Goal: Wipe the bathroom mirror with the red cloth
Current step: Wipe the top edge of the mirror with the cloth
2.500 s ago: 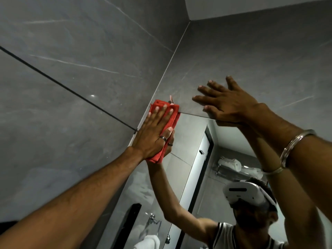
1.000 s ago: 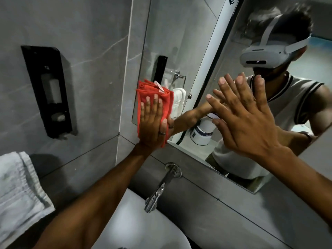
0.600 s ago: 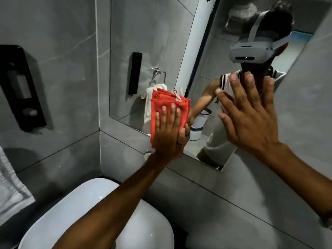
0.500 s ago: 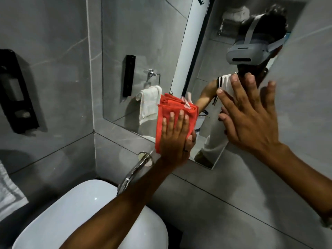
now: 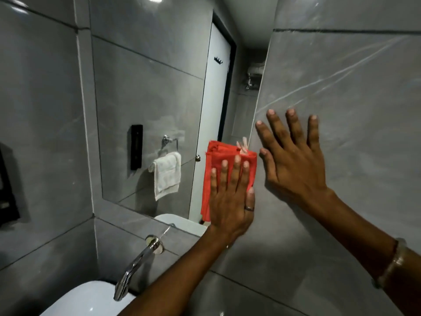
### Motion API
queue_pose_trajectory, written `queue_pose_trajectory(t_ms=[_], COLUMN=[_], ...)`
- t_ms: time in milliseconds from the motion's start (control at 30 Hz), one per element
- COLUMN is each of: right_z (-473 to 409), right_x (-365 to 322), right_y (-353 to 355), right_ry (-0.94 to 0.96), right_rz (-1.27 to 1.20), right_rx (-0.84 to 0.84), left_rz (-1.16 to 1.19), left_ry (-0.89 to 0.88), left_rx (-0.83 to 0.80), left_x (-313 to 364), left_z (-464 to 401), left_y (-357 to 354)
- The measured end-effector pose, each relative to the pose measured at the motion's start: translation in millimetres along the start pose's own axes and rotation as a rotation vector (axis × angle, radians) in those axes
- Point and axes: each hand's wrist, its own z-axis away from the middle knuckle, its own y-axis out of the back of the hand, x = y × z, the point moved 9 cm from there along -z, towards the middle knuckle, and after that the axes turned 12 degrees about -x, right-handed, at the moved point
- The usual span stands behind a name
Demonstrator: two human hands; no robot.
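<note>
The bathroom mirror (image 5: 148, 99) is set in the grey tiled wall ahead of me. A folded red cloth (image 5: 218, 156) lies flat against the mirror's lower right corner. My left hand (image 5: 230, 197) presses it to the glass with fingers spread over it, a ring on one finger. To the right of the mirror's edge, my right hand (image 5: 293, 160) rests flat on the grey wall tile with fingers apart and nothing in it. A bangle shows on the right wrist.
A chrome wall tap (image 5: 136, 267) juts out below the mirror over a white basin (image 5: 86, 299). A black dispenser (image 5: 6, 190) hangs on the left wall. The mirror reflects a white towel (image 5: 167, 174) on a ring and a white door (image 5: 209, 124).
My left hand has slid the red cloth from the mirror's top left down and across to its lower right corner. My right hand has shifted off the glass onto the tile at the right.
</note>
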Motion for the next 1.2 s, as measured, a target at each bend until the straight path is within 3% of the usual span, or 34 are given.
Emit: queue_pose_trajectory(t_ms=[367,733,933,1200], right_z=[-105.6,-187.8,-194.0,-199.0], right_x=[76.0,100.6,71.2,45.6], right_y=[81.4,117.9,117.2,118.6], right_ry=[-0.122,-0.140,-0.095,-0.088], right_rz=[-0.240,-0.143,-0.189,-0.186], right_rx=[0.131,0.101,0.149,0.193], left_rz=[-0.071,-0.113,-0.143,-0.161], left_ry=[-0.113,-0.233,-0.349,-0.224], left_rx=[0.145,0.208,0.188,0.235], left_x=[57.7,65.4,31.8,-70.4], left_z=[-192.5,-300.3,-303.8,-313.0], left_y=[127.2,205.5,213.5,244.7])
